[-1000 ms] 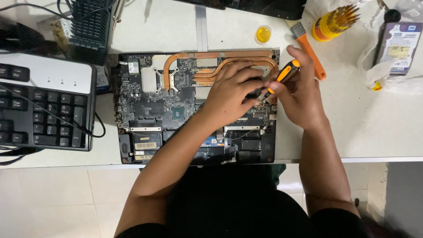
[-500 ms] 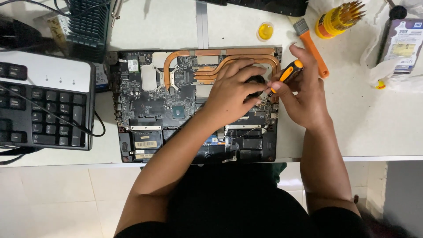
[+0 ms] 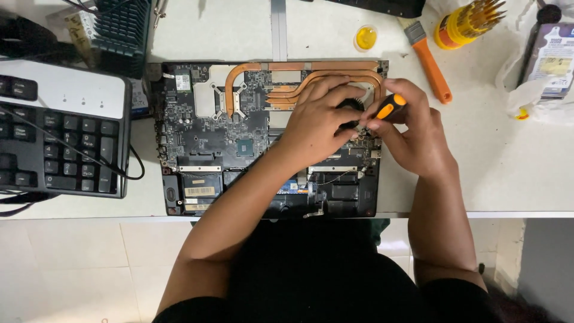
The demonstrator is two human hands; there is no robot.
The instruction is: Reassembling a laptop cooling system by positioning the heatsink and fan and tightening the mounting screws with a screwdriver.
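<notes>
Right hand [image 3: 412, 134] grips an orange-black screwdriver [image 3: 387, 109]; left hand [image 3: 320, 122] presses curled fingers on the laptop motherboard [image 3: 203, 137].

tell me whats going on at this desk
A person is working on an opened laptop lying on a white table, its circuit board and copper heat pipes exposed. The right hand grips a small screwdriver with an orange and black handle, its tip hidden near the fan at the board's right side. The left hand rests over the fan beside it. A keyboard sits to the left and an orange-handled brush behind.
</notes>
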